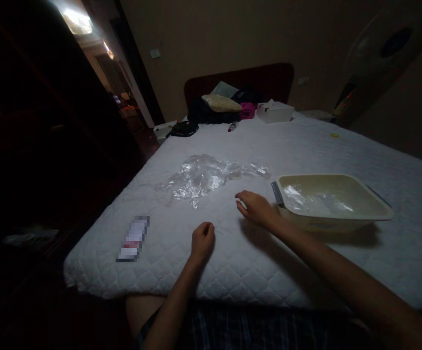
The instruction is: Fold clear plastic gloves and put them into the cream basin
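Observation:
My left hand (202, 241) is above the front part of the white quilted bed, its fingers curled together. Whether anything is inside them is hidden; a faint, thin sheen shows just to their right. My right hand (255, 208) is raised over the bed with thumb and fingers apart and nothing visible between them. Beyond both hands, crumpled clear plastic bags (211, 176) lie spread on the quilt. Right of my right hand stands a cream plastic bin (336, 224) with grey handles, and more clear plastic (316, 201) lies inside it.
A phone-like object (133, 239), blurred out, lies at the bed's left front. Towards the headboard (240, 80) are a white box (275, 112), a pink roll (247, 111), a pillow (221, 103) and dark cloth. A yellow ring (334, 135) lies at the right; a fan (396, 43) stands beyond.

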`<state>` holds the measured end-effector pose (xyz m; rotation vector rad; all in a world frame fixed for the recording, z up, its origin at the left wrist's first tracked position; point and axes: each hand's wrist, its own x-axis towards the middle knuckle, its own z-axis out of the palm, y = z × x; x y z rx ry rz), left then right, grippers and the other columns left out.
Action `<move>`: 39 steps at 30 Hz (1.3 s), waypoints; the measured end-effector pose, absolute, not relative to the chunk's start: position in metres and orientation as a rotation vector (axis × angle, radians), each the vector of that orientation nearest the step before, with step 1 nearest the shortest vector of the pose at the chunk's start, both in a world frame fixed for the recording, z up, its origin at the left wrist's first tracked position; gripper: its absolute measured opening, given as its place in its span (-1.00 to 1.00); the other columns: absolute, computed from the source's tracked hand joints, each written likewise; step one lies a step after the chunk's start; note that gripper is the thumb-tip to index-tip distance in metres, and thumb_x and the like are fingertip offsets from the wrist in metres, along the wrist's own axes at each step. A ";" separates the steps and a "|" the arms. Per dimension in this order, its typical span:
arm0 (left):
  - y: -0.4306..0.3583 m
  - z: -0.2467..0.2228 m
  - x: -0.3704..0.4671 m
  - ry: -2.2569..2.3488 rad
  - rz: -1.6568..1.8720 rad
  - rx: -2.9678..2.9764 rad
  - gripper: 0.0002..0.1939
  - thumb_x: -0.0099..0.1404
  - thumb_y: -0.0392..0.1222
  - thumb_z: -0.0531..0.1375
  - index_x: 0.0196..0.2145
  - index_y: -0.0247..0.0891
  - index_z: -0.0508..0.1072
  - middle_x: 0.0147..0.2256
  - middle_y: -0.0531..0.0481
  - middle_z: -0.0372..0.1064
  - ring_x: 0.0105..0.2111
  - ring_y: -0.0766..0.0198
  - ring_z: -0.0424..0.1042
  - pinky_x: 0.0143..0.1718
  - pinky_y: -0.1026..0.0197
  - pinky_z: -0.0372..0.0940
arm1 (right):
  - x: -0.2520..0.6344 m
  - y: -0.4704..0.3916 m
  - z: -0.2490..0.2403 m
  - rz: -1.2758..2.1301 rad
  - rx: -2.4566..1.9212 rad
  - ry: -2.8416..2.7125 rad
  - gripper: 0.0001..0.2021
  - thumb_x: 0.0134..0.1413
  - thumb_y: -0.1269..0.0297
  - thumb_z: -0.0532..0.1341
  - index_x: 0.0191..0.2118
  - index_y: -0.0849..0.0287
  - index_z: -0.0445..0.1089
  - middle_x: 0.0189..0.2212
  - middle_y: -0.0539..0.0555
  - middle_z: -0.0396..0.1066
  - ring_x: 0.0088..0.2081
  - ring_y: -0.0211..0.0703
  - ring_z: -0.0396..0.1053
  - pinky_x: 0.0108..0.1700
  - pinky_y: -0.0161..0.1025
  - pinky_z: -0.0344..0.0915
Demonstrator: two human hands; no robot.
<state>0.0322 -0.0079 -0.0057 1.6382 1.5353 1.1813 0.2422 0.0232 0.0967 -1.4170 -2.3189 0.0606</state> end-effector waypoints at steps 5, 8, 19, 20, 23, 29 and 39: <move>0.007 0.002 0.008 1.754 1.209 1.747 -0.78 0.18 -0.17 0.01 -0.40 -0.31 0.40 -0.44 -0.04 0.35 -0.40 0.26 0.31 -0.31 0.22 0.21 | 0.188 0.016 0.004 0.075 -1.489 -2.210 -0.66 0.14 0.31 -0.02 -0.01 0.29 0.26 0.00 0.29 0.27 0.02 -0.01 0.23 0.03 -0.09 0.15; 0.021 0.003 -0.001 1.831 1.209 1.937 -0.80 0.20 -0.23 -0.01 -0.37 -0.30 0.40 -0.38 -0.09 0.33 -0.31 0.21 0.32 -0.23 0.17 0.22 | 0.185 0.016 -0.023 0.062 -1.500 -2.101 -0.66 0.14 0.32 -0.03 0.01 0.21 0.26 0.04 0.23 0.26 0.05 -0.01 0.20 0.07 0.00 0.11; 0.071 -0.025 -0.001 2.100 1.083 2.242 -0.76 0.23 -0.34 -0.04 -0.22 -0.35 0.37 -0.10 -0.26 0.28 -0.02 0.06 0.19 -0.01 -0.04 0.08 | 0.192 0.017 -0.028 0.109 -1.421 -2.038 -0.69 0.14 0.29 -0.02 -0.04 0.17 0.32 0.00 0.19 0.31 0.03 -0.04 0.24 0.07 -0.01 0.15; 0.070 -0.027 -0.001 2.107 1.071 2.252 -0.77 0.24 -0.34 -0.05 -0.24 -0.35 0.38 -0.13 -0.25 0.29 -0.05 0.08 0.21 -0.02 -0.02 0.09 | 0.192 0.017 -0.028 0.116 -1.423 -2.037 -0.69 0.14 0.29 -0.02 -0.04 0.16 0.32 0.00 0.19 0.31 0.03 -0.04 0.24 0.07 0.00 0.15; 0.061 -0.026 0.001 2.117 1.079 2.245 -0.78 0.26 -0.31 -0.06 -0.30 -0.35 0.37 -0.23 -0.23 0.30 -0.13 0.11 0.25 -0.07 0.03 0.13 | 0.193 0.016 -0.027 0.139 -1.433 -2.030 -0.68 0.14 0.28 -0.02 -0.04 0.21 0.32 0.00 0.22 0.30 0.03 -0.03 0.23 0.08 0.00 0.14; 0.041 -0.022 0.009 1.941 1.315 2.169 -0.88 0.20 -0.22 0.07 -0.34 -0.32 0.34 -0.15 -0.24 0.23 -0.11 0.12 0.23 -0.07 0.09 0.16 | 0.193 0.016 -0.030 0.158 -1.385 -1.981 -0.68 0.13 0.30 -0.01 -0.06 0.21 0.34 -0.01 0.22 0.31 0.03 -0.03 0.24 0.08 -0.01 0.13; 0.031 -0.022 0.031 1.244 1.609 1.184 -0.77 -0.07 -0.43 0.13 -0.38 -0.29 0.44 -0.32 -0.03 0.38 -0.26 0.23 0.36 -0.13 0.15 0.21 | 0.198 0.027 -0.036 0.734 -1.261 -1.332 -0.76 -0.03 0.19 0.12 -0.29 0.16 0.44 -0.28 0.12 0.46 -0.21 -0.06 0.38 -0.07 -0.07 0.25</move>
